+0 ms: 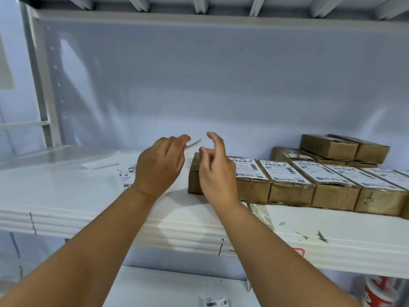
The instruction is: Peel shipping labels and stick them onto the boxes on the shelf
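Two bare forearms are reaching over the shelf (66, 209). Left hand (158, 166) is pinching a label (194, 143) above it. Right hand (215, 171), fingers loose, is hovering over the first of the boxes (250, 185), a labelled row running right.

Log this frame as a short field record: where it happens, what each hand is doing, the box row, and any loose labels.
setting: white shelf against a pale wall
left hand: raised over the shelf, fingers pinching a thin pale strip, seemingly a label or its backing
right hand: raised, open, holding nothing, in front of the leftmost box
box row: brown cartons side by side, white labels on top of most; leftmost top partly hidden
rear boxes: stacked behind, at right
loose labels: printed sheets lying on the shelf beside the left hand
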Action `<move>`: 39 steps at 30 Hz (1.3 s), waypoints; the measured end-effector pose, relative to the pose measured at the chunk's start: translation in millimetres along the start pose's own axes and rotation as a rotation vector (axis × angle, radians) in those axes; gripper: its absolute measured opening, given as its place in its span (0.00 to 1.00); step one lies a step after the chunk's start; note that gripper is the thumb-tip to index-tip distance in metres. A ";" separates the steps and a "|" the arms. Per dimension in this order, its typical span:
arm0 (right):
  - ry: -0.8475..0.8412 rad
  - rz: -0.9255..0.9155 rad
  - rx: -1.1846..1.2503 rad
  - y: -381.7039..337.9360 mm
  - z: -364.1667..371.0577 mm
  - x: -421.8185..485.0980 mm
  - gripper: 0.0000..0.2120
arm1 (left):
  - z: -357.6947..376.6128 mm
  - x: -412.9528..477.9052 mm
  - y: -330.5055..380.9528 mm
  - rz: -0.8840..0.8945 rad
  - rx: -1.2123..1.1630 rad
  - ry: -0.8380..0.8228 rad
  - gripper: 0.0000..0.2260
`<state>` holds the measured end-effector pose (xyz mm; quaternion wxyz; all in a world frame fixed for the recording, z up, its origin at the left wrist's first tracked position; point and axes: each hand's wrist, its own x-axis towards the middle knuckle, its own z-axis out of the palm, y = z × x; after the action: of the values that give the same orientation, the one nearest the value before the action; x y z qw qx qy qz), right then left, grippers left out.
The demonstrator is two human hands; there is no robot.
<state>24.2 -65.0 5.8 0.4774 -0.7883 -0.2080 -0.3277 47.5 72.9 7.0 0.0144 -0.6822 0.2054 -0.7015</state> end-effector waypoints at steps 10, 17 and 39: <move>0.165 0.043 0.085 -2.1 -5.4 5.1 0.03 | 4.0 -1.7 4.4 -0.248 -0.260 -0.216 0.12; 0.188 0.125 0.172 1.0 -3.8 7.4 0.07 | -5.4 6.0 -9.5 -1.297 -1.080 -0.393 0.18; 0.284 0.098 0.140 5.7 -0.2 8.5 0.06 | -18.6 13.8 -8.3 -1.330 -1.444 -0.619 0.08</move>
<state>33.8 -67.6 8.4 0.5712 -0.7080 -0.1221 -0.3969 30.8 81.3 22.9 -0.7381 -0.6549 0.1463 -0.0701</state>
